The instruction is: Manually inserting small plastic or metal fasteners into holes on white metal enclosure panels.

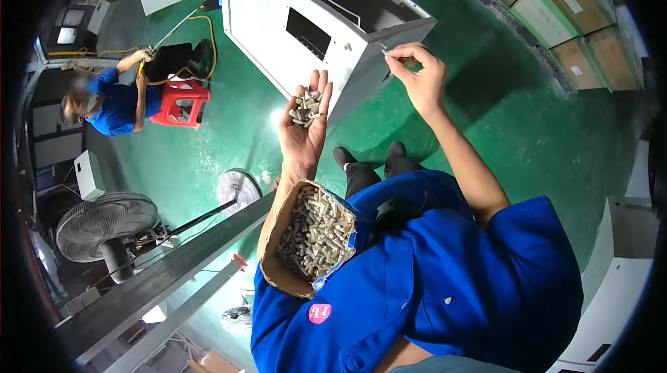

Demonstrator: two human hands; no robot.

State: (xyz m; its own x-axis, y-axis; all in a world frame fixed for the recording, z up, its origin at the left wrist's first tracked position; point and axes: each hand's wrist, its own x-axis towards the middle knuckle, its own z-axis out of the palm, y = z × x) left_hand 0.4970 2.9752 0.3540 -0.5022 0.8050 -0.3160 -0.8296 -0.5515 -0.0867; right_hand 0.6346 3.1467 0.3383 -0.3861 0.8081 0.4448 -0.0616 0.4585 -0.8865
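My left hand (301, 138) is palm up, fingers extended and slightly cupped, holding a small heap of pale, finger-shaped plugs (306, 109). Between the thumb and fingertips of my right hand (420, 75), one small pale plug (384, 47) is pinched, close to the corner of a white metal cabinet (257, 8). A rectangular opening and small holes show on the cabinet's face. In the crook of my left arm rests a torn-edged cardboard box (276, 267), filled with many more such plugs.
At left, a person (118, 105) on a red plastic stool (182, 103) holds a long tool with a yellow hose. A grey metal beam (174, 265) runs beside my left arm, near a large fan (104, 227). Stacked cartons (570, 4) stand far right; the floor (570, 143) is green.
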